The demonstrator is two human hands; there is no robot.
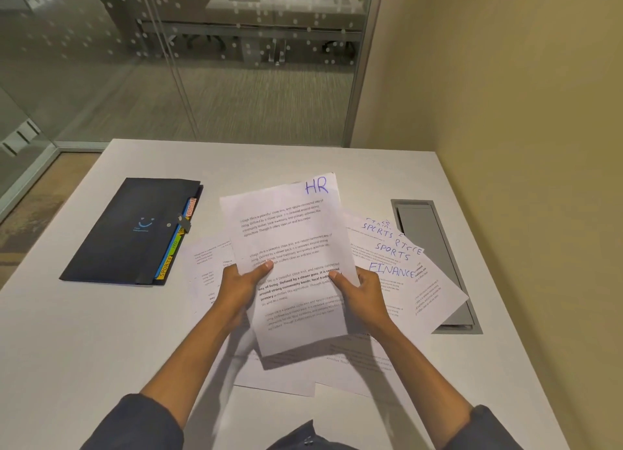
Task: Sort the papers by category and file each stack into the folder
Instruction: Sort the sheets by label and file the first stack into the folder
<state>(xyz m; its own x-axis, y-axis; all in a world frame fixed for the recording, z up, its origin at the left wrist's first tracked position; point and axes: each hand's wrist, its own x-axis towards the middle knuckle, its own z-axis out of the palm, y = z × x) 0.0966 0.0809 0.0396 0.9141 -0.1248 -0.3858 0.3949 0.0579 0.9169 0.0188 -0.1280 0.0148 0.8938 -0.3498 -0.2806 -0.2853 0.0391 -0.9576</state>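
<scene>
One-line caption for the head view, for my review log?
Both hands, left and right, hold the HR sheet above scattered SPORTS and FINANCE papers, the tabbed folder closed alongside.

A white table fills the lower half of the frame; a grey rectangular hatch is set flush into its top at right of centre, its long side running away from the viewer; a glass partition dotted with small white spots spans the upper left and centre, framed by a grey metal post; beyond the glass a long pale desk stands on grey carpet; a plain beige wall takes the upper right; a strip of tan floor shows at the left edge.
</scene>
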